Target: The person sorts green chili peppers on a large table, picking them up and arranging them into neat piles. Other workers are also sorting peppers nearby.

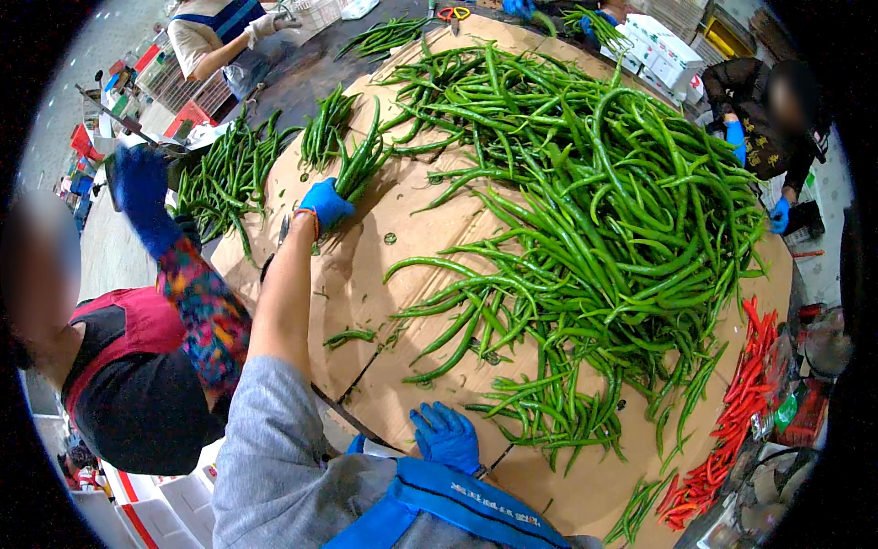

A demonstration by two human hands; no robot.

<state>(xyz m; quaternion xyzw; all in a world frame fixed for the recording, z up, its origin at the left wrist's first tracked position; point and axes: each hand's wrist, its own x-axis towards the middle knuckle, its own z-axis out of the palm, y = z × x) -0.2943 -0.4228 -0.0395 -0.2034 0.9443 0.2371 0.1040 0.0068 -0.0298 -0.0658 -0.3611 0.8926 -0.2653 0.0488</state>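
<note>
My left hand (328, 206), in a blue glove, reaches forward over the cardboard-covered table (363, 295). It is closed around a bunch of long green chili peppers (363, 161), which point away from me. Just beyond stands a second bunch of green peppers (328, 130). A tool with a metal blade (284, 228) is partly hidden behind my left forearm. Close to my body, my gloved right hand (446, 436) rests palm down at the table's near edge, fingers apart and nothing visible in it. The large heap of green chili peppers (603, 206) spreads ahead and to the right.
A co-worker's dark blue glove (140, 195) is raised at left, beside green peppers (226, 168). Red chili peppers (744, 391) lie along the right edge. Scissors (454, 19) lie at the far edge. White boxes (655, 51) and other people stand around the table.
</note>
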